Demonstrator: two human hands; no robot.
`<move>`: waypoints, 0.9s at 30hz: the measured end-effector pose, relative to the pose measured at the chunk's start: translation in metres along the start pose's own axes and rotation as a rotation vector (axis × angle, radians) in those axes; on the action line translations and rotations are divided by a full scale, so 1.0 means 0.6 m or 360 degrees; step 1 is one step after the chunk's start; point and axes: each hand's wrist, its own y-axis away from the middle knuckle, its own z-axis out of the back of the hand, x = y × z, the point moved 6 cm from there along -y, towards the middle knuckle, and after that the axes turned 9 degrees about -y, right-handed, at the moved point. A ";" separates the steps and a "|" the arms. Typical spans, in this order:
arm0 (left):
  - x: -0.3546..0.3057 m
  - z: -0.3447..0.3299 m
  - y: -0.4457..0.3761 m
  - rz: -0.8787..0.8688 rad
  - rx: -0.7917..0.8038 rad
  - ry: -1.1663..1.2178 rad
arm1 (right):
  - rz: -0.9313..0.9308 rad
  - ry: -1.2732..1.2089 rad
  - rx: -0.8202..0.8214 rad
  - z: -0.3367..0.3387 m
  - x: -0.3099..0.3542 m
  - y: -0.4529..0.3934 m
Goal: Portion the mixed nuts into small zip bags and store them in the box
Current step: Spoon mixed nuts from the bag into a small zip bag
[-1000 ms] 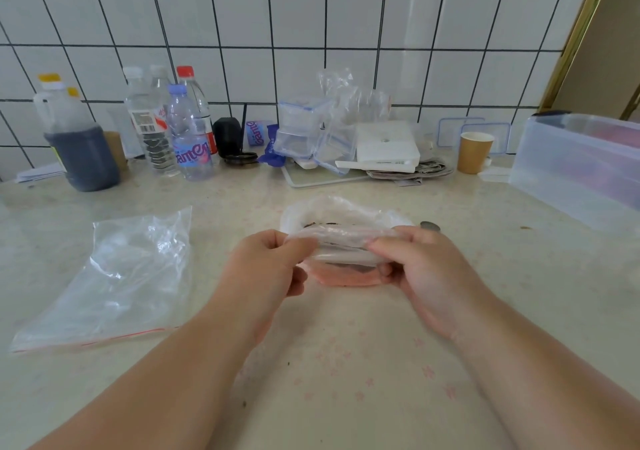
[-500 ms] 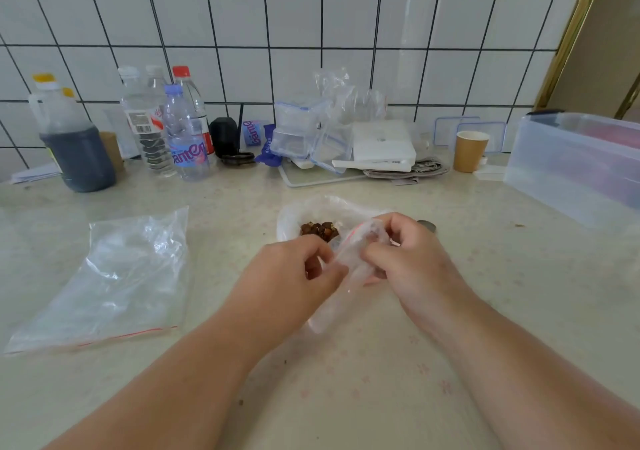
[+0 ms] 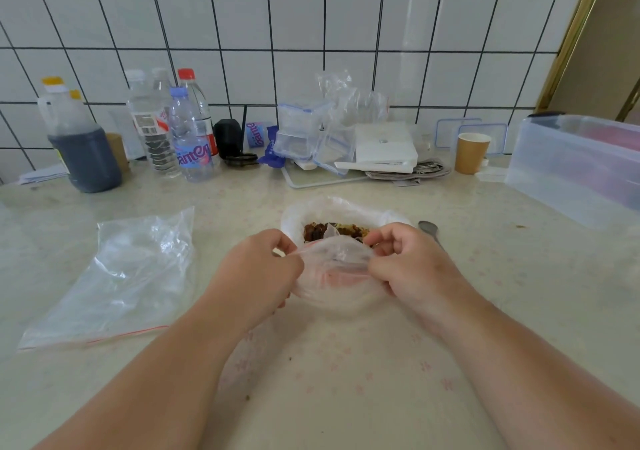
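Observation:
A small clear zip bag (image 3: 337, 269) hangs between my two hands above the counter, its mouth pulled wide. My left hand (image 3: 258, 275) pinches the left edge of the mouth and my right hand (image 3: 412, 262) pinches the right edge. Just behind it lies a white plastic bag (image 3: 311, 212) rolled open around brown mixed nuts (image 3: 334, 231). A metal spoon (image 3: 428, 228) lies to the right of the nuts, partly hidden by my right hand. The clear plastic storage box (image 3: 575, 169) stands at the far right.
A large empty zip bag with a red strip (image 3: 117, 276) lies flat on the left. Along the tiled wall stand a dark-liquid jug (image 3: 81, 148), water bottles (image 3: 188, 138), stacked clear containers (image 3: 304, 131), a white box (image 3: 384, 146) and a paper cup (image 3: 471, 152).
The small bag was stretched flat between my hands, then bunched together; now both hands have pulled its mouth apart, and the nuts behind show again.

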 end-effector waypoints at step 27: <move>0.018 0.004 -0.013 -0.0150 0.0155 -0.0215 | 0.0092 0.0354 0.0163 -0.017 0.004 0.024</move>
